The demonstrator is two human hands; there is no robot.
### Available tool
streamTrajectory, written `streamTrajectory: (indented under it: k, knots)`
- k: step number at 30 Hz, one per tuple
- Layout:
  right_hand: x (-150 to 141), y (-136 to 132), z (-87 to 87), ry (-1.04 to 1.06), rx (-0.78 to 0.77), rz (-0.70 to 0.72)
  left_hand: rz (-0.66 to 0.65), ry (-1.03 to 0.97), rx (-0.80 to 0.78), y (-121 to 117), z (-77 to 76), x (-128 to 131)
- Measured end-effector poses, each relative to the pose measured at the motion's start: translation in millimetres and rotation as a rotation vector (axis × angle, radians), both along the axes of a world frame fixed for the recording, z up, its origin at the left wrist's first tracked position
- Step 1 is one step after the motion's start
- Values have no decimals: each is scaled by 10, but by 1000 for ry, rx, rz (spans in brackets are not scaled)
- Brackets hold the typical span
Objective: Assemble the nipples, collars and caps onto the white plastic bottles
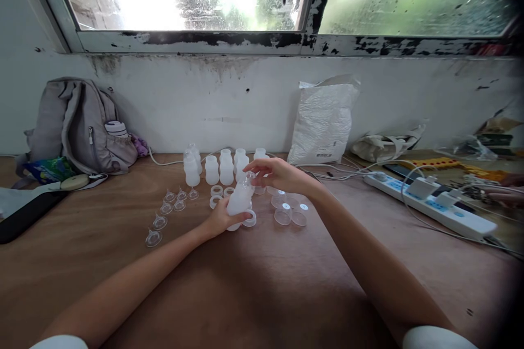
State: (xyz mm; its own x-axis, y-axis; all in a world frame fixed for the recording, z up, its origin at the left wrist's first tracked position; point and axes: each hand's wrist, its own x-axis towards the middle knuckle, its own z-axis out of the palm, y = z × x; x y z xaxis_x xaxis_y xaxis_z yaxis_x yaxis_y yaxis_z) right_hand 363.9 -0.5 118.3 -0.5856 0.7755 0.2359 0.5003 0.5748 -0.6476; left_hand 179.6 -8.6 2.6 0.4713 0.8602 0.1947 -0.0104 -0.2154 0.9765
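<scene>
A translucent white baby bottle (236, 203), tilted with its top to the right, is wrapped in my left hand (220, 219). My right hand (270, 172) pinches a clear teat (248, 179) at the bottle's mouth; whether the teat is seated cannot be made out. White screw rings (216, 191) lie around the bottle, one ring (249, 218) just beside my left thumb. Left of them are several loose clear teats (159, 222). Clear round caps (282, 215) with pale labels sit to the right. Several bottles (212, 170) stand behind, and a bottle (192, 169) at their left end has a clear top.
A grey backpack (77, 125) and a black phone-like slab (30, 215) are at left. A white plastic package (323, 120) leans on the wall. At right lie a power strip (429, 204) with cables, a cloth bag (387, 144) and another person's hand (507, 192).
</scene>
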Motion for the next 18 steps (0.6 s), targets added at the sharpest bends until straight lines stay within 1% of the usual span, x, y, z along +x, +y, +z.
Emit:
streamTrajectory:
  k: [6,12,15,17,18]
  knots:
    - [18,-9,12,-42,-64,28,-41,7,-1,1,-18,-6]
    - [14,-61,68,-74,-100,3,-75,34,-36,-36,15,-19]
    - [20,-106,93,-106,-113,20,-23,55,33,-62,36,-20]
    - [36,-167,55,-102,-106,21,25,52,98,-92,52,-44]
    - [49,-213,8,-80,-99,13,29,47,114,-115,62,-71]
